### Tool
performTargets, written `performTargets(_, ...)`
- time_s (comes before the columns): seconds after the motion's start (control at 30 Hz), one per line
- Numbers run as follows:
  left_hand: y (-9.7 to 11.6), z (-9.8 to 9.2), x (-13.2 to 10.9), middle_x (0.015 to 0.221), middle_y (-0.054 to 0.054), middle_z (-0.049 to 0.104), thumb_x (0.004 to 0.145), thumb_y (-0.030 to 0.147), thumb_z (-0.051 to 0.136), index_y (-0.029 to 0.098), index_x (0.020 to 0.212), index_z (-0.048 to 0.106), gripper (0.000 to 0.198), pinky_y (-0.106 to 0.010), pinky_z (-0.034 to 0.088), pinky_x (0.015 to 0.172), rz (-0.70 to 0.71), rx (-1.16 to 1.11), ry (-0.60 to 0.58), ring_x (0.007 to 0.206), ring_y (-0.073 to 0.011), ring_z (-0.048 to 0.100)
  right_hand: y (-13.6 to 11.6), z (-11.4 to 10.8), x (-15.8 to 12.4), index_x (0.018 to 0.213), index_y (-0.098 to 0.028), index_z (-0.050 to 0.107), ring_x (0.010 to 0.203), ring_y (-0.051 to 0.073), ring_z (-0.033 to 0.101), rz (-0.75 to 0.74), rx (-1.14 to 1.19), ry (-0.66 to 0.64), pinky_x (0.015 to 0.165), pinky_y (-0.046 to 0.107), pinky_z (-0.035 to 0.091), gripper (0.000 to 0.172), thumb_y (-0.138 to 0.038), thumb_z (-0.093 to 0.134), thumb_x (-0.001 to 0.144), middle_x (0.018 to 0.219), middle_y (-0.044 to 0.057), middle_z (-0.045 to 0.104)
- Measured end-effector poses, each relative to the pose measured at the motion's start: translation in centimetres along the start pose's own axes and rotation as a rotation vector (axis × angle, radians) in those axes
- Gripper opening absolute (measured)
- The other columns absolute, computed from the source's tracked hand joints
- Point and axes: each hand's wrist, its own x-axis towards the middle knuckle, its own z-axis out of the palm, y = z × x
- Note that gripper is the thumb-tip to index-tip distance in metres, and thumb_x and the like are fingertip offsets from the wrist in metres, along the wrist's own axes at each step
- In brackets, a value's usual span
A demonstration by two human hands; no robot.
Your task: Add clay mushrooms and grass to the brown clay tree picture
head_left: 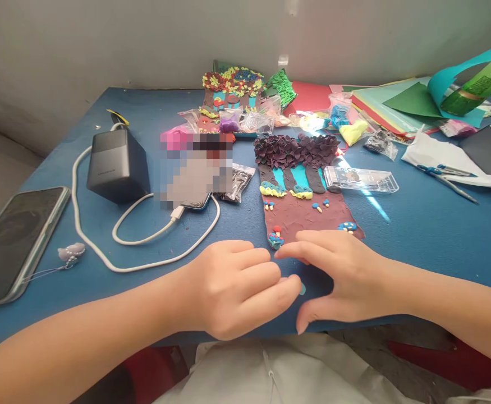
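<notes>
A clay picture (308, 213) lies on the blue table (417, 224): a brown ground with dark purple tree tops, teal strips and small coloured mushrooms. My right hand (338, 280) rests on its near edge, fingers stretched out flat and pointing left, thumb spread downward. My left hand (237, 289) sits just left of it with fingers curled together, fingertips meeting the right hand. A small teal clay bit (302, 289) shows between the two hands; whether the left fingers pinch it is unclear.
A phone (13, 241) lies at the left edge, near a dark charger block (116, 165) with a looping white cable (144, 247). A second clay picture (232, 90), clay bags, a clear plastic case (361, 179), coloured paper (397, 104) and scissors (447, 177) fill the back and right.
</notes>
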Motion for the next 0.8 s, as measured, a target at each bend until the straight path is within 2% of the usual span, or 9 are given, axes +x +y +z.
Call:
performTargets(0.07,-0.1,-0.2,0.0,0.058,0.0,0.054,0.093,0.017,0.039,0.02,0.098,0.06,0.022,-0.03,0.034,0.044,-0.007,-0.001,0.002,0.051,-0.0136,0.05,-0.2,-0.8,0.2,0.107,-0.014,0.059,0.074,0.014,0.058,0.048,0.187,-0.14,0.064,0.024,0.046,0.039,-0.05,0.053,0.093,0.084,0.006,0.061)
performTargets(0.1,-0.2,-0.3,-0.1,0.058,0.0,0.054,0.092,0.017,0.041,0.02,0.098,0.06,0.021,-0.031,0.034,0.045,-0.008,-0.001,0.002,0.052,-0.0137,0.05,-0.3,-1.2,0.3,0.105,-0.014,0.06,0.074,0.013,0.057,0.07,0.288,-0.167,0.065,0.023,0.047,0.031,-0.041,0.047,0.097,0.083,0.005,0.061)
performTargets(0.2,-0.4,-0.3,-0.2,0.058,0.0,0.054,0.09,0.016,0.046,0.019,0.101,0.059,0.017,-0.031,0.034,0.045,-0.005,0.006,0.003,0.051,-0.0141,0.052,-0.2,-1.7,0.5,0.097,-0.014,0.062,0.068,0.01,0.053,0.133,0.438,-0.127,0.062,0.02,0.045,0.015,-0.023,0.05,0.096,0.075,0.002,0.058)
performTargets(0.3,-0.5,-0.1,-0.4,0.058,0.001,0.055,0.091,0.017,0.043,0.022,0.103,0.056,0.018,-0.03,0.033,0.046,-0.013,0.033,0.006,0.05,-0.0135,0.051,0.0,-1.5,0.6,0.088,-0.015,0.063,0.063,0.008,0.05,0.182,0.463,-0.102,0.057,0.018,0.042,0.003,-0.016,0.061,0.089,0.071,-0.001,0.056)
performTargets(0.47,-0.8,0.0,-0.4,0.059,0.001,0.056,0.09,0.017,0.044,0.022,0.105,0.055,0.019,-0.029,0.036,0.047,-0.009,0.06,-0.005,0.05,-0.0133,0.052,0.1,-0.9,0.6,0.079,-0.014,0.063,0.058,0.006,0.049,0.214,0.495,-0.059,0.051,0.017,0.04,0.008,-0.013,0.062,0.087,0.067,-0.001,0.059)
performTargets(0.6,-1.7,-0.6,-0.3,0.059,0.002,0.057,0.088,0.018,0.052,0.019,0.107,0.056,0.02,-0.028,0.037,0.047,-0.021,0.081,0.005,0.052,-0.0133,0.052,0.0,-0.6,0.6,0.079,-0.014,0.067,0.057,0.006,0.051,0.28,0.385,0.09,0.051,0.017,0.04,0.008,-0.014,0.063,0.086,0.067,-0.001,0.062)
performTargets(0.7,-2.3,-1.0,-0.4,0.061,0.0,0.058,0.087,0.021,0.053,0.019,0.097,0.06,0.012,-0.029,0.038,0.048,-0.002,0.074,-0.011,0.054,-0.014,0.053,0.2,-0.3,0.6,0.082,-0.015,0.069,0.055,0.007,0.049,0.335,0.257,0.191,0.049,0.018,0.038,0.007,-0.015,0.064,0.085,0.063,-0.001,0.061)
performTargets(0.8,-2.2,-1.0,-0.2,0.06,-0.002,0.059,0.088,0.022,0.052,0.016,0.087,0.063,0.013,-0.03,0.039,0.046,0.036,0.05,-0.031,0.052,-0.0146,0.052,0.5,0.1,0.7,0.08,-0.016,0.07,0.054,0.007,0.051,0.357,0.234,0.177,0.049,0.018,0.038,0.007,-0.016,0.065,0.085,0.064,-0.001,0.064)
